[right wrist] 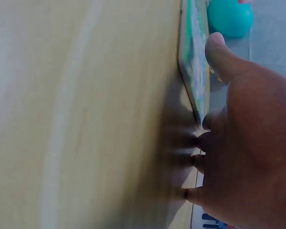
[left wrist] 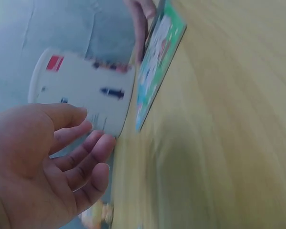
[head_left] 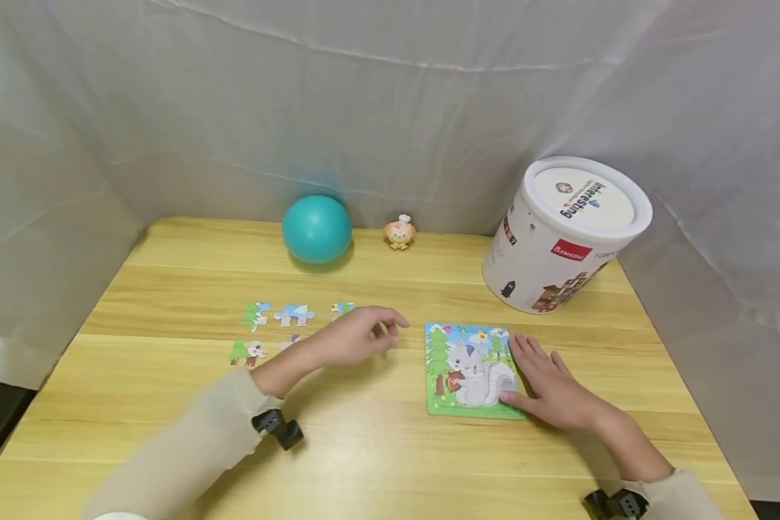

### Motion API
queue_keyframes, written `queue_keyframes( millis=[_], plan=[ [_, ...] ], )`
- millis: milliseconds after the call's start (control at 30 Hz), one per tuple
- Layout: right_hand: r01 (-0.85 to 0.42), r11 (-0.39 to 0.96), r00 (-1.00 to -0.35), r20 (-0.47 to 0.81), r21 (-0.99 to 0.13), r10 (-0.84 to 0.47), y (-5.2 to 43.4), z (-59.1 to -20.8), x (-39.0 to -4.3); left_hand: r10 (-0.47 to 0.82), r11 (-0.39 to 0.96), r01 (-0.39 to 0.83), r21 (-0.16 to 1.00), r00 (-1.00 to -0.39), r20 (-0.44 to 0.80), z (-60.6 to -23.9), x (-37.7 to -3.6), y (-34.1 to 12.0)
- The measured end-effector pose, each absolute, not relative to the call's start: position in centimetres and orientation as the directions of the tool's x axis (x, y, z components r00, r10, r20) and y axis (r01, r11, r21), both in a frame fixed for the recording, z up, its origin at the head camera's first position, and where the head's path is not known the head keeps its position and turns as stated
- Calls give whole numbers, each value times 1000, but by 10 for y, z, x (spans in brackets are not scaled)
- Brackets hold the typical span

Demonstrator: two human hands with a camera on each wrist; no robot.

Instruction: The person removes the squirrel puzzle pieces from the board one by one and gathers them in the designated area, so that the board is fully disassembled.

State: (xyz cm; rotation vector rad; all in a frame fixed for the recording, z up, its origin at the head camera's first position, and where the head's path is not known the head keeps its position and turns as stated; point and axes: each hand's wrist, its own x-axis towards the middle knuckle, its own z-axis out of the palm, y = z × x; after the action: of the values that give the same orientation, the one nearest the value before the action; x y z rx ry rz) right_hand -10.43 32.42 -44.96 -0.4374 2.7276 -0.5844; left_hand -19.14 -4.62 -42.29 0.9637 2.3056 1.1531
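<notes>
A square jigsaw puzzle [head_left: 473, 372] with a grey squirrel picture and a green border lies flat on the table. My right hand [head_left: 559, 386] rests at its right edge, thumb over the lower right of the picture and fingers stretched along the side. Left of the puzzle, my left hand [head_left: 357, 336] hovers over the table with loosely bent fingers; the left wrist view shows nothing between them. Several loose puzzle pieces [head_left: 294, 315] lie to the left, some partly hidden behind the left hand and forearm.
At the back stand a teal ball [head_left: 316, 230] and a small figurine [head_left: 399, 232]. A large white lidded bucket [head_left: 552, 245] is at the back right, behind the puzzle. Grey cloth [head_left: 390, 108] hangs around the wooden table [head_left: 377, 462].
</notes>
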Motion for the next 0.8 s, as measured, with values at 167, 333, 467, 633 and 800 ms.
queue_keyframes(
  millis=[167,333,467,633,800],
  plan=[
    [-229,875,-903,-243,-427,-355,325,-455,-103,745,427,442,789,-666,-30,-426,-188,-10],
    [-243,877,-904,-232,-414,-360,325,-459,-102,762,434,491,755,-647,-17,-430,-185,21],
    [-245,875,-905,-224,-418,-361,324,-459,-102,770,461,531,711,-638,-24,-431,-183,41],
    [-242,876,-906,-226,-416,-358,323,-458,-103,768,508,559,656,-639,-50,-437,-180,65],
    [-236,872,-905,-230,-429,-358,323,-458,-103,763,550,570,610,-640,-90,-445,-177,83]
  ],
)
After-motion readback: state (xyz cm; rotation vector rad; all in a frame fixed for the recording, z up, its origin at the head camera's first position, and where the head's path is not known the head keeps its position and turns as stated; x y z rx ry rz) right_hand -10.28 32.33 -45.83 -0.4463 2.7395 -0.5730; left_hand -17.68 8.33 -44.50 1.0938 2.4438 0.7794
